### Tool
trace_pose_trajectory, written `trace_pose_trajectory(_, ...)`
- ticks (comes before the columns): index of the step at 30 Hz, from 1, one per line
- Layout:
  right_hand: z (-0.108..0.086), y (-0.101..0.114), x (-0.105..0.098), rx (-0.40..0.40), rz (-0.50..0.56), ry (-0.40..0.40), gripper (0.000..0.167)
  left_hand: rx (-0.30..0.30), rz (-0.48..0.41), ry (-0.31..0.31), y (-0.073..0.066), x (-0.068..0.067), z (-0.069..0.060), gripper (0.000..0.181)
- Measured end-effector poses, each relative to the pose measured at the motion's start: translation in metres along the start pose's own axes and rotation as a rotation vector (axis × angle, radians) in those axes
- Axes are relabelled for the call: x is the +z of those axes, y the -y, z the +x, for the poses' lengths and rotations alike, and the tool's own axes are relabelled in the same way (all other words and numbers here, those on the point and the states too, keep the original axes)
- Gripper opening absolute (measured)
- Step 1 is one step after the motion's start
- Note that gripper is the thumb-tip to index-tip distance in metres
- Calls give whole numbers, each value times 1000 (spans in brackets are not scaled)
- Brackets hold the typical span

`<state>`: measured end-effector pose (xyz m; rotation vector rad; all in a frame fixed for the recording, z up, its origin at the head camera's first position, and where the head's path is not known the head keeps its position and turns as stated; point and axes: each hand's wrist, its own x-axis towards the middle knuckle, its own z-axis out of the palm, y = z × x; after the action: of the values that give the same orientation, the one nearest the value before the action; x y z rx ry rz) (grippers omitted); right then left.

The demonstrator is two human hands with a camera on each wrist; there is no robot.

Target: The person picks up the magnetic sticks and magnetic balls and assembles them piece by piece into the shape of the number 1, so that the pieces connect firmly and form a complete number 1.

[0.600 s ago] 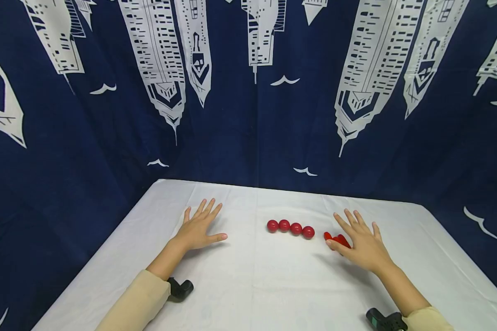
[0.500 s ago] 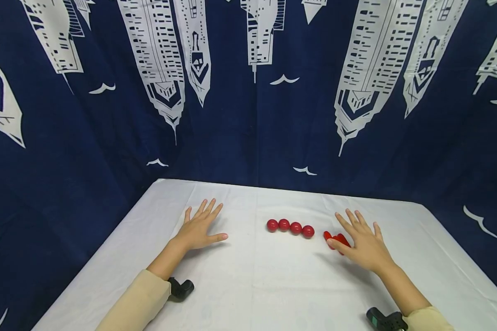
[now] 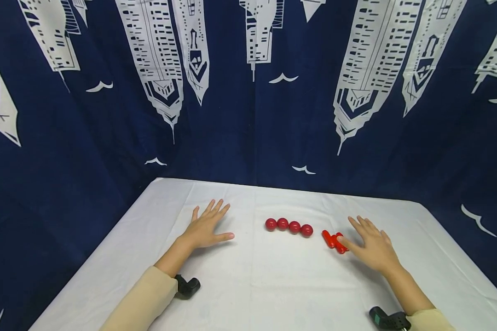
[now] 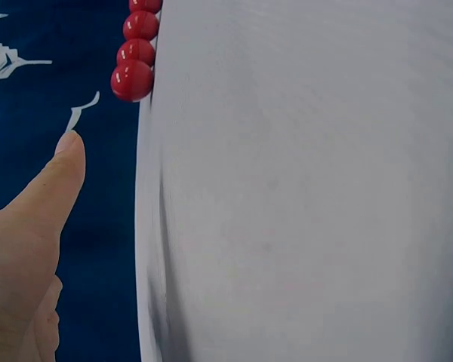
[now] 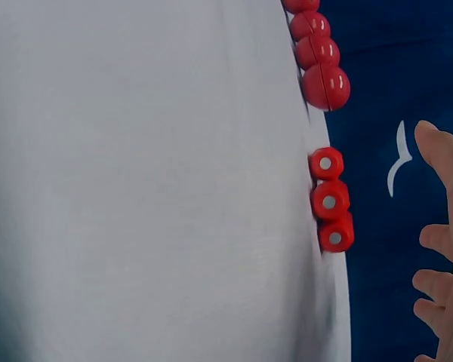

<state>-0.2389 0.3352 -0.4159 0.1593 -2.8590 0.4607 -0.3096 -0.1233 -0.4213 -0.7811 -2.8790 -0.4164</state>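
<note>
Several glossy red balls (image 3: 294,227) lie touching in a row on the white cloth. To their right is a small cluster of short red rods (image 3: 328,239); in the right wrist view three of these rods (image 5: 329,201) show round grey ends. My left hand (image 3: 205,231) hovers over the cloth left of the balls, fingers spread, holding nothing. Just right of the rods my right hand (image 3: 374,250) hovers, fingers loosely extended, its thumb overlapping part of the cluster in the head view. The right wrist view shows that thumb (image 5: 442,151) apart from the rods.
A white cloth (image 3: 248,285) covers the table. Behind it hangs a dark blue curtain (image 3: 232,138) printed with white buildings and birds. Black wrist cameras are strapped near the left sleeve (image 3: 142,296) and the right sleeve (image 3: 430,320).
My left hand has shifted slightly right. My right hand has drawn right and a little nearer, uncovering more of the red rods. Balls and rods stay put.
</note>
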Motion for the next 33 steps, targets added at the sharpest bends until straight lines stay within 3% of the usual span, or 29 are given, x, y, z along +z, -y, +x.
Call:
trace_pose_trajectory(12,2,-9,8,97,111,59,76,32,-36,30,-18,6,16,88)
trace_pose_trajectory(21,6,-7,16,82,167,-12,52,64,-75,37,-38,15,33,83)
trace_pose_trajectory(33,9,-3,23,82,191,-48,40,147,-156,-7,-66,27,55,74)
